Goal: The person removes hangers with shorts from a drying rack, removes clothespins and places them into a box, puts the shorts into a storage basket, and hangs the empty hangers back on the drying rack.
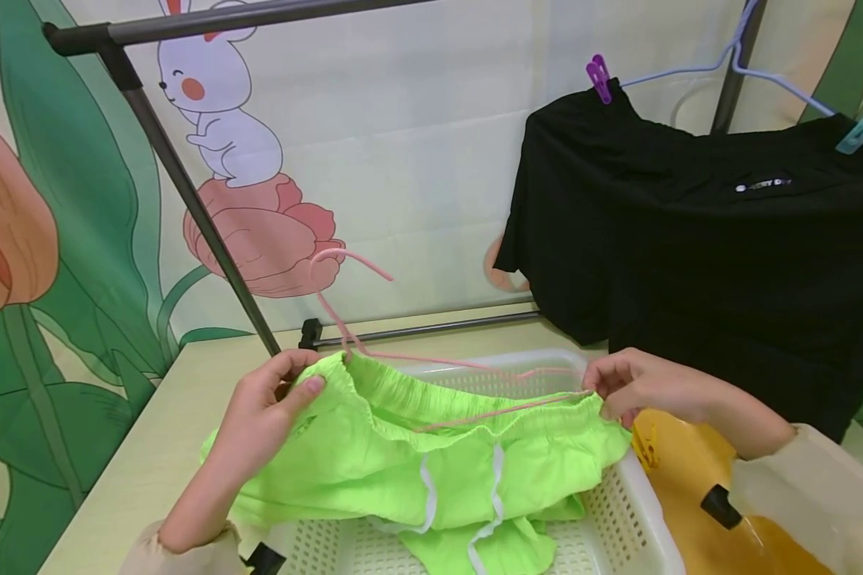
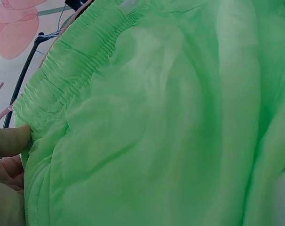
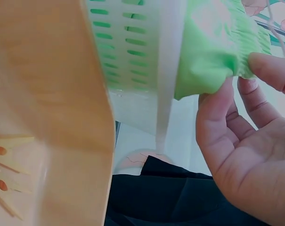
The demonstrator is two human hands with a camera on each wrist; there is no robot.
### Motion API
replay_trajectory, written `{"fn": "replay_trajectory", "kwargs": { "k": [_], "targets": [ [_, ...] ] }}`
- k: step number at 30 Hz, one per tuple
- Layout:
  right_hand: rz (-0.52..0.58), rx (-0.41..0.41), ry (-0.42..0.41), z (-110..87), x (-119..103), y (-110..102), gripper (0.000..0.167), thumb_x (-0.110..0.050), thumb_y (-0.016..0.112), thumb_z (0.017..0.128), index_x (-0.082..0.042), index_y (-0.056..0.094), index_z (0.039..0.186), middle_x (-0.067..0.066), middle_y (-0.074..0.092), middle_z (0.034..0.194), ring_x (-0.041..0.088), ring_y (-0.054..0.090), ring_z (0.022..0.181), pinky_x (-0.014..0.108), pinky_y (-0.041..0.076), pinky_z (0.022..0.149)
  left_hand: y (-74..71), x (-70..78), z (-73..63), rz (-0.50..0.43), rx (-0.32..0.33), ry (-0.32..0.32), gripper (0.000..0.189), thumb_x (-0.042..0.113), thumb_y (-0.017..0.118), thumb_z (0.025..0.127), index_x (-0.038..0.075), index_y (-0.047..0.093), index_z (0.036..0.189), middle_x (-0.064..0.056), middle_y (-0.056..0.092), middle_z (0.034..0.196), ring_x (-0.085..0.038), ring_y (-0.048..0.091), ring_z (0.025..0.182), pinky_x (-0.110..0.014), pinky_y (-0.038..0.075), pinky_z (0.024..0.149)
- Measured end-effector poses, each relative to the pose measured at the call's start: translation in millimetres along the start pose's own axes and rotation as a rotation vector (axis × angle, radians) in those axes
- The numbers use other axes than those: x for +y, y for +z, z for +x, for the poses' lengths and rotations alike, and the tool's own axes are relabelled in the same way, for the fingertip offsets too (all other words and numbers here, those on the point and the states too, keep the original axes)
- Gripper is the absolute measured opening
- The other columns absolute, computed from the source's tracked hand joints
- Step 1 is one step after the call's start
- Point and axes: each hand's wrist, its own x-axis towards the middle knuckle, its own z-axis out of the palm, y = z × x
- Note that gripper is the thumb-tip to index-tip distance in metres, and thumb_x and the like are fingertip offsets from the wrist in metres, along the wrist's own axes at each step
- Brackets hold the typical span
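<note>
Above the white basket (image 1: 646,497), my L hand (image 1: 262,411) & R hand (image 1: 640,385), thumbs & fingers pinched, hold green shorts (image 1: 345,463) by the waist, w/ pink hanger (image 1: 331,252) partly inside.

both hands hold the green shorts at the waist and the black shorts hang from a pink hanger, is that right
Not quite: the hanger that the black shorts hang from is blue, not pink, as the head view shows. The rest stands: left hand and right hand both hold the green shorts at the waist.
</note>
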Motion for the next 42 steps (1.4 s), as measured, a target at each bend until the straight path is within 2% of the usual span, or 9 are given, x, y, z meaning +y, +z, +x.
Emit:
{"fn": "replay_trajectory", "kwargs": {
  "k": [7,17,25,32,36,42],
  "targets": [
    [-0.007,-0.009,0.021,4.0,1,6,0.021,-0.006,0.055,0.078,0.006,0.051,0.095,0.003,0.057,0.078,0.011,0.053,0.065,0.027,0.049,0.057,0.3,2.9,0.8,-0.029,0.006,-0.006,0.014,0.006,0.051,0.088,0.000,0.056,0.100,-0.006,0.049,0.080,-0.007,0.044,0.072,-0.018,0.041,0.060],
    [-0.009,-0.025,0.047,9.4,5,16,0.022,-0.009,0.058,0.080,0.005,0.051,0.095,0.004,0.053,0.077,0.010,0.053,0.063,0.028,0.050,0.057,4.9,9.4,2.6,-0.069,-0.026,-0.003,0.015,0.006,0.050,0.088,0.000,0.055,0.101,-0.007,0.051,0.080,-0.007,0.045,0.067,-0.019,0.041,0.058],
    [-0.028,-0.034,0.078,11.2,3,23,0.023,-0.013,0.059,0.082,0.003,0.052,0.096,0.005,0.055,0.080,0.012,0.052,0.067,0.028,0.049,0.058,11.9,15.2,3.1,-0.084,-0.057,0.004,0.014,0.005,0.049,0.089,0.001,0.054,0.102,-0.009,0.053,0.085,-0.007,0.048,0.070,-0.020,0.042,0.062],
    [-0.038,-0.045,0.079,10.6,-1,27,0.022,-0.012,0.060,0.082,0.003,0.054,0.097,0.004,0.055,0.080,0.011,0.051,0.068,0.028,0.049,0.059,16.9,19.0,5.6,-0.094,-0.066,0.014,0.013,0.004,0.049,0.089,0.001,0.054,0.100,-0.008,0.053,0.084,-0.008,0.047,0.075,-0.021,0.044,0.066],
    [-0.049,-0.056,0.083,9.8,-4,29,0.021,-0.012,0.060,0.082,0.002,0.054,0.096,0.004,0.054,0.080,0.012,0.051,0.068,0.028,0.048,0.059,19.1,20.2,6.7,-0.096,-0.072,-0.002,0.014,0.004,0.049,0.089,0.001,0.054,0.101,-0.008,0.053,0.085,-0.010,0.047,0.077,-0.022,0.044,0.069],
    [-0.049,-0.122,0.062,7.9,-8,30,0.014,-0.002,0.052,0.081,0.003,0.054,0.095,0.006,0.055,0.080,0.013,0.051,0.070,0.026,0.046,0.059,22.8,24.3,7.0,-0.122,-0.091,-0.026,0.014,0.005,0.050,0.089,0.002,0.055,0.101,-0.008,0.053,0.087,-0.010,0.048,0.078,-0.021,0.044,0.071]
  ]
}}
